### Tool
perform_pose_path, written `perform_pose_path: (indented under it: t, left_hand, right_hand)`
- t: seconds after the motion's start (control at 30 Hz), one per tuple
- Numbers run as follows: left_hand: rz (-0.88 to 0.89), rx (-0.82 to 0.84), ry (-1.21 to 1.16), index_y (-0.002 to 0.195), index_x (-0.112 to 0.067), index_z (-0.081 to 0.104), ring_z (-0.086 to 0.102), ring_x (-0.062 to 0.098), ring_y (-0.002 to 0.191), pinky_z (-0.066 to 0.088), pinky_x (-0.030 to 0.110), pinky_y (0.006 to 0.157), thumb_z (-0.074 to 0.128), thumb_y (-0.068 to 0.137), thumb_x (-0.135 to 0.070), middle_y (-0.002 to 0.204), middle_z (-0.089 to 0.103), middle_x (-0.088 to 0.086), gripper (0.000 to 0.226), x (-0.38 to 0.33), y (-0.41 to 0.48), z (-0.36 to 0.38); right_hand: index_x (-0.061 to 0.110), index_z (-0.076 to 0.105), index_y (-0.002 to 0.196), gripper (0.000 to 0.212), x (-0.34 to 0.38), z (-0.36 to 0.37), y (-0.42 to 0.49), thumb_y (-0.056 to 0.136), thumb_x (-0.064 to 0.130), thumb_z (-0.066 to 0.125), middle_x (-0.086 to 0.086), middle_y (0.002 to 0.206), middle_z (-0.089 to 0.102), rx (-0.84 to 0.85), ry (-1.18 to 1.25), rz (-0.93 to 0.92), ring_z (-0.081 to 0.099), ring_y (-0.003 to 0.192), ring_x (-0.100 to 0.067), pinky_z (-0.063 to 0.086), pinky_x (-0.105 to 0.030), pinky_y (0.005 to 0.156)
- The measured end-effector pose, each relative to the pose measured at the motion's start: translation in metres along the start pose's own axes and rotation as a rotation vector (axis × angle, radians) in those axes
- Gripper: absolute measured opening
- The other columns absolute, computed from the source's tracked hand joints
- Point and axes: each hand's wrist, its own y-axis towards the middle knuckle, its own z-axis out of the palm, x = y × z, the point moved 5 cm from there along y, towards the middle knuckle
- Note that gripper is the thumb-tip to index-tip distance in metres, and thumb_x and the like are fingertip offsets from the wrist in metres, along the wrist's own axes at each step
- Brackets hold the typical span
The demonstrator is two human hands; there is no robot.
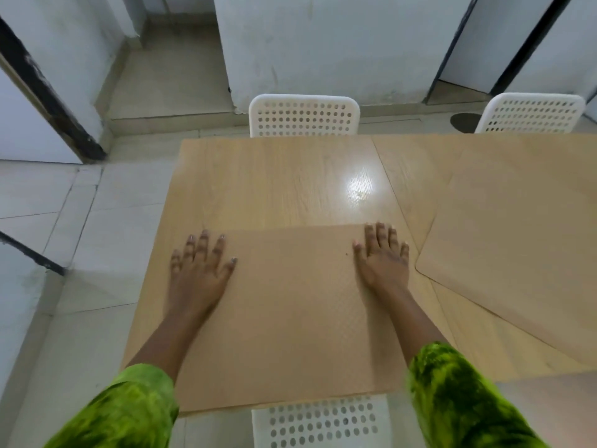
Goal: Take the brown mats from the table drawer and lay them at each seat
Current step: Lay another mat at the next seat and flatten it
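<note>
I had both hands, left (197, 273) and right (382, 257), spread flat on the rectangular brown woven mat (290, 318) at lower centre of the light wooden counter (274, 179)

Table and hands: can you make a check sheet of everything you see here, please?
Surface: light wooden table, glossy, with a glare spot.
Job's things: a brown rectangular mat lies flat at the near seat; a second brown mat with rounded corners lies angled at the right.
Clutter: nothing seen.
Grippers: left hand and right hand rest flat on the near mat, fingers spread, gripping nothing.
Cables: nothing seen.
Surroundings: white perforated plastic chairs, one at the far side, one far right, one at the near edge; pale tiled floor; green sleeves.
</note>
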Motion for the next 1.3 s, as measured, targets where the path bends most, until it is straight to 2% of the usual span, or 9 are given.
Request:
perform_pose_path:
  t: [0.1, 0.27, 0.43, 0.53, 0.63, 0.77, 0.97, 1.07, 1.3]
  left_hand:
    - [-0.001, 0.048, -0.006, 0.150, -0.033, 0.005, -0.001, 0.023, 0.148, 0.001, 0.047, 0.118, 0.018, 0.094, -0.056, 0.161, 0.002, 0.001, 0.062, -0.003, 0.000, -0.003]
    - [0.099, 0.013, -0.042, 0.150, -0.027, 0.006, -0.006, 0.020, 0.148, -0.012, 0.043, 0.115, -0.005, 0.077, -0.063, 0.160, -0.002, 0.001, 0.083, -0.044, -0.034, -0.020]
    - [0.253, 0.055, -0.138, 0.150, -0.028, -0.002, -0.018, 0.011, 0.143, -0.011, 0.038, 0.115, -0.006, 0.084, -0.055, 0.157, -0.013, -0.007, 0.071, -0.104, -0.116, -0.001]
    - [0.240, 0.054, -0.075, 0.150, -0.025, 0.005, -0.007, 0.015, 0.146, -0.005, 0.041, 0.115, -0.001, 0.090, -0.051, 0.160, -0.001, -0.003, 0.065, -0.105, -0.129, 0.016]
    - [0.220, 0.038, -0.037, 0.150, -0.027, 0.013, 0.006, 0.018, 0.148, 0.005, 0.046, 0.116, 0.005, 0.093, -0.051, 0.160, 0.010, -0.002, 0.062, -0.102, -0.133, 0.019]
    - [0.162, 0.038, -0.024, 0.150, -0.032, 0.009, 0.002, 0.018, 0.148, 0.002, 0.047, 0.117, 0.004, 0.090, -0.057, 0.160, 0.005, -0.003, 0.065, -0.087, -0.132, 0.016]
    - [-0.059, -0.007, -0.037, 0.150, -0.032, 0.009, 0.005, 0.024, 0.147, 0.003, 0.049, 0.117, 0.013, 0.093, -0.057, 0.160, 0.007, 0.001, 0.062, -0.008, -0.120, 0.010]
    - [-0.125, -0.017, -0.065, 0.150, -0.031, 0.012, 0.005, 0.025, 0.147, 0.003, 0.051, 0.117, 0.024, 0.095, -0.053, 0.160, 0.009, 0.001, 0.060, 0.015, -0.118, 0.008]
    - [-0.171, -0.010, -0.030, 0.150, -0.028, 0.011, 0.000, 0.025, 0.147, -0.005, 0.053, 0.116, 0.022, 0.097, -0.049, 0.160, 0.008, 0.002, 0.059, 0.027, -0.116, 0.005]
  right_hand:
    - [0.024, -0.004, 0.150, 0.062, 0.004, -0.003, -0.001, 0.096, 0.050, 0.011, -0.001, 0.160, -0.011, 0.024, 0.008, -0.001, -0.013, 0.146, -0.020, -0.008, -0.045, 0.119]
    - [0.019, -0.004, 0.150, 0.058, 0.043, -0.001, -0.069, 0.099, 0.039, 0.017, -0.005, 0.159, -0.013, 0.042, 0.057, -0.165, -0.016, 0.146, -0.019, -0.014, -0.043, 0.115]
    - [0.021, 0.001, 0.150, 0.060, 0.071, 0.022, -0.143, 0.096, 0.042, 0.013, -0.002, 0.160, -0.009, 0.111, 0.199, -0.226, -0.014, 0.146, -0.016, -0.012, -0.036, 0.115]
    - [0.023, 0.002, 0.150, 0.075, 0.075, 0.034, -0.152, 0.080, 0.048, -0.006, -0.003, 0.160, -0.007, 0.101, 0.143, -0.284, -0.013, 0.146, -0.017, -0.012, -0.037, 0.115]
    - [0.027, 0.002, 0.150, 0.070, 0.074, 0.044, -0.155, 0.083, 0.047, -0.005, -0.001, 0.160, -0.006, 0.080, 0.020, -0.348, -0.010, 0.147, -0.017, -0.008, -0.041, 0.116]
    - [0.031, -0.002, 0.149, 0.063, 0.064, 0.046, -0.151, 0.089, 0.050, 0.003, 0.003, 0.159, -0.009, 0.071, -0.006, -0.344, -0.011, 0.146, -0.015, -0.011, -0.042, 0.115]
    - [0.036, -0.013, 0.144, 0.062, 0.009, 0.034, -0.135, 0.086, 0.057, -0.006, 0.001, 0.157, -0.017, 0.027, -0.028, -0.223, -0.018, 0.143, -0.016, -0.010, -0.044, 0.116]
    - [0.038, -0.017, 0.140, 0.055, -0.022, 0.025, -0.127, 0.090, 0.054, 0.000, 0.001, 0.158, -0.016, 0.011, -0.031, -0.148, -0.015, 0.145, -0.017, -0.008, -0.044, 0.117]
    - [0.036, -0.020, 0.137, 0.051, -0.046, 0.016, -0.125, 0.098, 0.047, 0.010, 0.001, 0.158, -0.016, 0.025, -0.036, -0.093, -0.016, 0.145, -0.017, -0.010, -0.045, 0.116]
